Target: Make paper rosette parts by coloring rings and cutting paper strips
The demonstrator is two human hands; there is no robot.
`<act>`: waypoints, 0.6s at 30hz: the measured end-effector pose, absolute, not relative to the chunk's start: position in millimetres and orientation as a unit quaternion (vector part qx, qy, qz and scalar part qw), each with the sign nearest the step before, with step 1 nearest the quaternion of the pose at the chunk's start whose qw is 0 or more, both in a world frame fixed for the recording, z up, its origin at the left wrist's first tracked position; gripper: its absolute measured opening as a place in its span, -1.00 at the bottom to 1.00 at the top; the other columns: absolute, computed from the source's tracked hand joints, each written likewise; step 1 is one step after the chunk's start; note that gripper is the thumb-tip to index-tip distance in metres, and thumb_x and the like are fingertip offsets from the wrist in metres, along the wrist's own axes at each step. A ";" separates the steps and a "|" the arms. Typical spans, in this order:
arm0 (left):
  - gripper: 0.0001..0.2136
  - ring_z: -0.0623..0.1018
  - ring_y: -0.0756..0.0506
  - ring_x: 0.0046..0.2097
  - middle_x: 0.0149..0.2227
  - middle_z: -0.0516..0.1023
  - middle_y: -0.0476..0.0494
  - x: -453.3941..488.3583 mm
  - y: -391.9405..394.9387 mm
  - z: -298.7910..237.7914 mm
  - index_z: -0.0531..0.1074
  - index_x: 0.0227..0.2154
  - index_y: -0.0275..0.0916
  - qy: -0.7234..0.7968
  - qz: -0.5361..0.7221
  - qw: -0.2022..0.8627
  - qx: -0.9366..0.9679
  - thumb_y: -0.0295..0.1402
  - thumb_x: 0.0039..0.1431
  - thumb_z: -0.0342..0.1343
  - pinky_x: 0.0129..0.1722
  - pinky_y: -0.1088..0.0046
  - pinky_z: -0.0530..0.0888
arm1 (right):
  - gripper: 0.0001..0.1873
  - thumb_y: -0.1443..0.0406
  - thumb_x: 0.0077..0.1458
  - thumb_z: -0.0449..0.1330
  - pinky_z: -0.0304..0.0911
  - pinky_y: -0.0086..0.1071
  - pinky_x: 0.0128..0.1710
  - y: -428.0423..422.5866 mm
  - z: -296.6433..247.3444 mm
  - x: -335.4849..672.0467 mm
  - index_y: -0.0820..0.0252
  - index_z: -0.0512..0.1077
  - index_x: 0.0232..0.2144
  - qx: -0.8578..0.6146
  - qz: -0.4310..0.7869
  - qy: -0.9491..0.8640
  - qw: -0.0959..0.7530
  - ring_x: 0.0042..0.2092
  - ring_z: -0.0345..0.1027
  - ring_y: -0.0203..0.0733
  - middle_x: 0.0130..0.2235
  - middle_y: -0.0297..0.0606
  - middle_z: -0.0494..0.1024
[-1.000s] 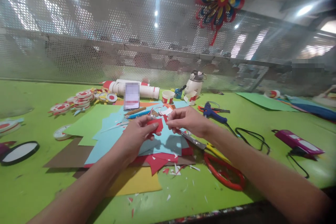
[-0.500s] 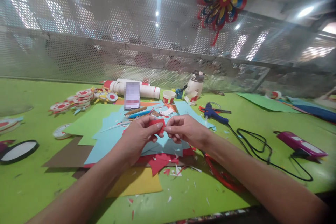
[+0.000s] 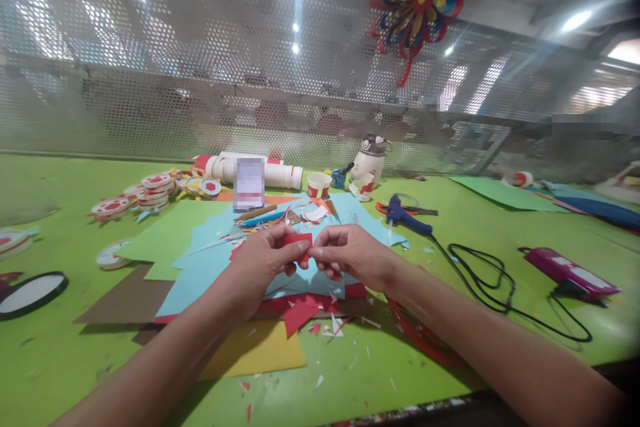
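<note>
The right hand point(image 3: 356, 255), earlier slightly apart from the small, flat red paper piece point(image 3: 307, 239), now meets its right edge.

We could read no text, brand, number or sign. The screen of the upright phone point(image 3: 249, 185) was masked by coarse blocks, and its content was illegible. On the purple device point(image 3: 547, 260) we noted a pale panel, too blurred for any wording to be read. We made out no lettering on the white bottle point(image 3: 369, 168), the white-and-red cup point(image 3: 319, 181) or the red paper piece point(image 3: 305, 239) in the left hand point(image 3: 267, 253).
</note>
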State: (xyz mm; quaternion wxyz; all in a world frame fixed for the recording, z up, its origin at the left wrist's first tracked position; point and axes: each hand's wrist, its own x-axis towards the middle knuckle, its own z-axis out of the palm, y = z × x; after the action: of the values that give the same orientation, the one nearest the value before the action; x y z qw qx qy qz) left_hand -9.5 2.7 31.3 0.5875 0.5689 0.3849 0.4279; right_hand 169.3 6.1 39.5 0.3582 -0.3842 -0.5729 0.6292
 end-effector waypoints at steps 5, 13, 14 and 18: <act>-0.82 0.30 0.03 -0.52 -0.58 0.43 0.01 -9.5 1.7 30.6 0.38 -0.52 -0.25 0.380 0.425 0.595 0.567 -0.27 0.01 0.23 -0.47 0.47 0.22 | -0.71 0.17 -0.14 0.38 0.08 -0.48 -0.62 2.1 39.3 168.5 0.25 0.41 -0.56 -0.387 0.617 -0.580 0.365 -0.63 0.18 -0.42 -0.65 -0.42 0.43; -0.83 0.30 0.06 -0.49 -0.56 0.40 0.01 -9.4 -0.8 39.8 0.38 -0.50 -0.29 0.350 0.423 0.647 0.529 -0.32 0.01 0.24 -0.47 0.51 0.20 | -0.82 0.26 -0.10 0.35 0.15 -0.44 -0.56 0.4 42.9 175.0 0.27 0.48 -0.48 -0.366 0.625 -0.577 0.377 -0.58 0.23 -0.40 -0.56 -0.36 0.49; -0.83 0.31 0.06 -0.49 -0.56 0.40 0.01 -9.6 -1.2 41.0 0.38 -0.49 -0.30 0.345 0.423 0.659 0.518 -0.33 0.00 0.25 -0.48 0.52 0.20 | -0.83 0.26 -0.09 0.35 0.15 -0.44 -0.55 0.5 44.1 176.2 0.27 0.49 -0.47 -0.364 0.628 -0.574 0.379 -0.58 0.23 -0.41 -0.55 -0.35 0.49; -0.85 0.35 0.07 -0.49 -0.55 0.41 -0.01 -10.2 -2.2 41.9 0.41 -0.45 -0.32 0.328 0.414 0.685 0.502 -0.35 0.01 0.25 -0.51 0.55 0.19 | -0.83 0.27 -0.03 0.33 0.16 -0.46 -0.55 0.3 48.4 178.8 0.30 0.49 -0.47 -0.357 0.637 -0.563 0.386 -0.57 0.24 -0.42 -0.53 -0.33 0.48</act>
State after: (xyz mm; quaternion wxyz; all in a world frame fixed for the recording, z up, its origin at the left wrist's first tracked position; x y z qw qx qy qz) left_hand -10.2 -2.2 41.9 0.6854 0.5016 0.3275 0.4139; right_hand 178.8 0.3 48.4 0.3864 -0.3574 -0.5631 0.6371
